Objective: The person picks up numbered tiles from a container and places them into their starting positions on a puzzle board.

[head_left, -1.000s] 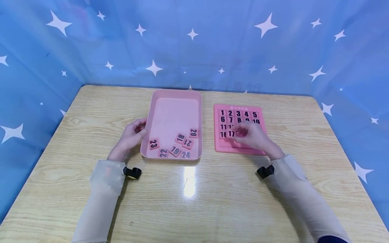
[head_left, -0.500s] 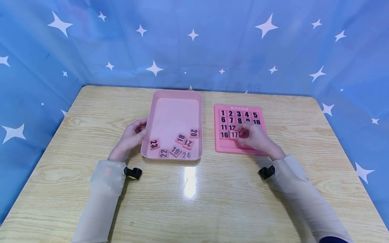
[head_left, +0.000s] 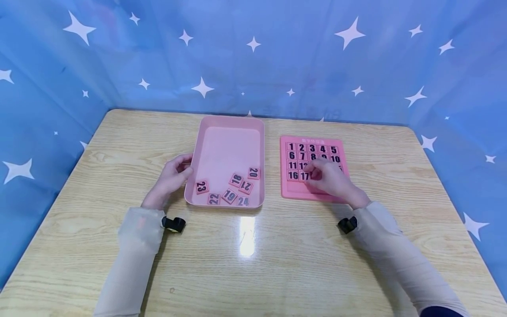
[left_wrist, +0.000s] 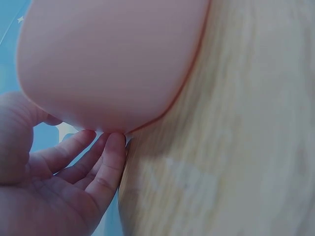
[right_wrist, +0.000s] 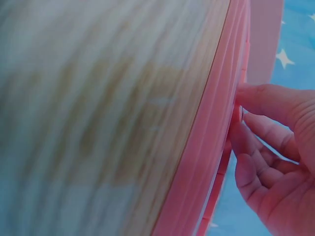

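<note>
My left hand (head_left: 170,179) rests against the left wall of the pink tray (head_left: 222,132); wrist view shows my fingers (left_wrist: 106,162) loosely curled, tips touching the tray's outer wall (left_wrist: 113,59), not wrapped round it. The tray stands mid-table toward the far edge. Loose number tiles lie along its near end: 23 (head_left: 201,186), 22 (head_left: 214,199), 19 (head_left: 229,196), 24 (head_left: 243,201), 18 (head_left: 236,179), 21 (head_left: 246,186), 20 (head_left: 254,173).

My right hand (head_left: 328,178) lies over the pink number board (head_left: 313,193), just right of the tray. Fingers curled, tips at the fourth row beside tile 17 (head_left: 304,176). Cannot tell whether they pinch a tile; the hand covers that spot. Rows 1–10 seated, 11, 12, 16, 17 visible.

The table (head_left: 253,264) is light wood.
</note>
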The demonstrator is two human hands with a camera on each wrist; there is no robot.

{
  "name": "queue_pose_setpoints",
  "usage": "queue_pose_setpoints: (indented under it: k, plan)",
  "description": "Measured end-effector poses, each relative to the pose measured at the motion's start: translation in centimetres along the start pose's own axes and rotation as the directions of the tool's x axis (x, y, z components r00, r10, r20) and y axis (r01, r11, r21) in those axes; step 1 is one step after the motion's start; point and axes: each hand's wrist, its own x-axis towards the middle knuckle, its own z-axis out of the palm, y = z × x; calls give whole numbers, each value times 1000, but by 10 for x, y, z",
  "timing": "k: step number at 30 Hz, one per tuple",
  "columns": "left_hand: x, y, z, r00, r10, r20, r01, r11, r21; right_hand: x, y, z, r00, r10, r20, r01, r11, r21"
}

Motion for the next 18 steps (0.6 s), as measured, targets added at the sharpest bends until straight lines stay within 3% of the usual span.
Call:
queue_pose_setpoints:
  k: [12,18]
  plan:
    - [0,0,1,1000,-2,-11,2,1000,-8,5,-3,-3,1000,-13,-14,13,999,-34]
    - [0,1,1,1000,-8,-9,8,1000,-8,25,-36,-11,997,-61,-39,62,998,31]
